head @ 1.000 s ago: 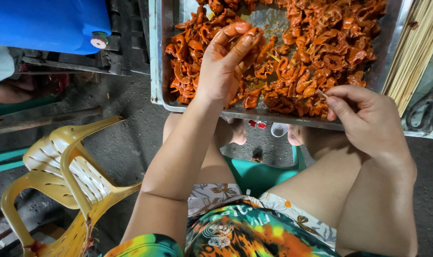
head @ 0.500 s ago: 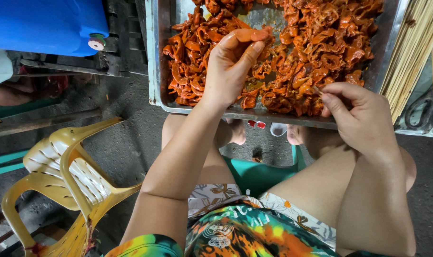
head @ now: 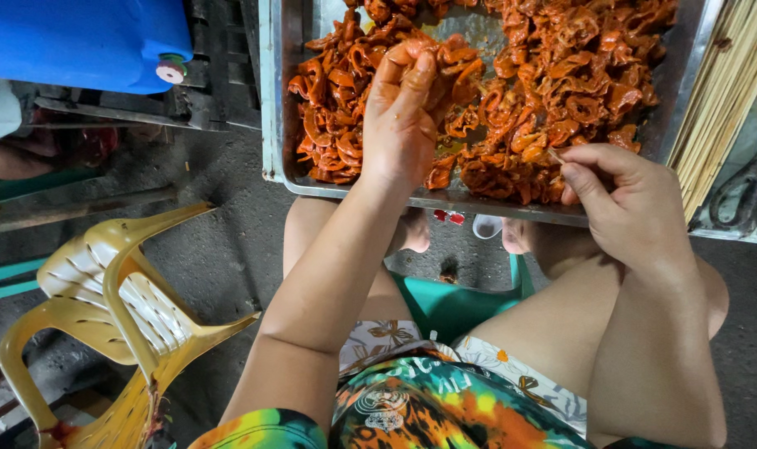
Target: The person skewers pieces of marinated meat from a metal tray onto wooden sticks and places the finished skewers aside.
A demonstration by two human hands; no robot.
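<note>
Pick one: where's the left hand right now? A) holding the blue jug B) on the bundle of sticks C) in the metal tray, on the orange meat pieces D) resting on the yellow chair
C: the left hand reaches into the metal tray with its fingers closed on the orange meat pieces, well away from the yellow chair, the blue jug and the bundle of sticks.

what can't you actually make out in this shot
Head view only:
- Far end of the metal tray: cut off by the top edge.
- Stick in the right hand: only a tip shows past the fingers.
- Meat piece under the left hand: mostly covered by the fingers.
- Bundle of bamboo skewers: cut off by the top edge.
- Blue container: cropped at the top left corner.
</note>
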